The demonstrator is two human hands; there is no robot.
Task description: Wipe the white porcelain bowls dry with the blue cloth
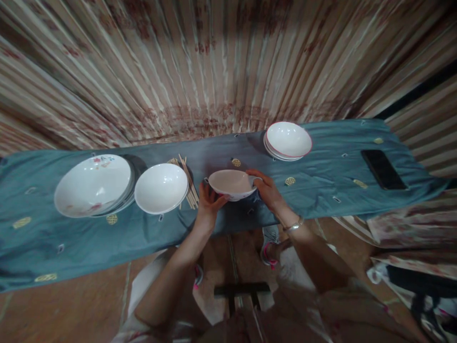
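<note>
A white bowl (232,182) is held between my two hands over the middle of the cloth-covered table, tilted a little. My left hand (210,201) grips its left side, thumb along the near edge. On the right side, my right hand (264,188) has its fingers at the rim. Left of my left hand lie several wooden chopsticks (190,183), and beside them stand stacked white bowls (161,188). Further right and back is a stack of red-rimmed bowls (289,139).
A stack of large flower-patterned plates (93,186) stands at the left. A black phone (382,169) lies at the right on the teal tablecloth (328,186). Behind the table hangs a pleated curtain (221,71). Below me is a dark bar (242,289) above the tiled floor.
</note>
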